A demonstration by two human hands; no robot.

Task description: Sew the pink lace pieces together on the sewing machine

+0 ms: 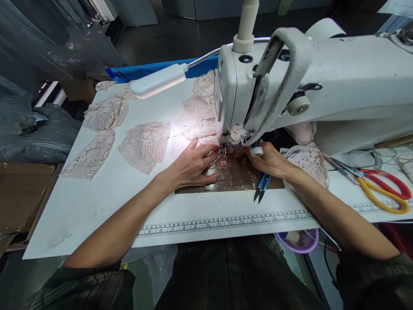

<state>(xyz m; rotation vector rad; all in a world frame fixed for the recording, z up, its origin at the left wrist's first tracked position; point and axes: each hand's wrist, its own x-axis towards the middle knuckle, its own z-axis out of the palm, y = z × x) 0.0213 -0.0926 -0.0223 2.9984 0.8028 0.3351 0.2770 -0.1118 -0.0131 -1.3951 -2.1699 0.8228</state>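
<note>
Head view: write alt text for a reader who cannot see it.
Two bare hands, left hand and right hand, press pale lace flat at the presser foot of a white sewing machine. Blue thread snips lie nearby.

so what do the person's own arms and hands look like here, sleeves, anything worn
Both forearms are bare up to about the elbow. Dark sleeves with a fine striped or ribbed look are pushed up at the bottom corners of the view. The left hand and the right hand are bare: no gloves, and no rings or watch visible.
</note>
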